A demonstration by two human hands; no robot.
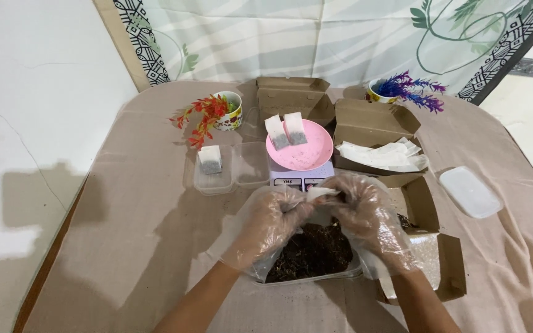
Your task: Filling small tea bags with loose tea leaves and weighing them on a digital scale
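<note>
Sachet (323, 193) pinched at centre by both gloved hands, left hand (272, 217) and right hand (365, 216), fingers clenched on it | above tray of dark loose tea (313, 253) | pink dish (309, 151) at 12 o'clock | surface (131, 234) under beige cloth | patterned curtain (316, 37) behind

I see a tray of soil (313, 253) nearest on the table (124, 246), a scale (297, 179) behind it carrying a plate (313, 151) with two sachets (286, 131), a lidded box (214, 179) left, paper bags (380, 155) right.
</note>
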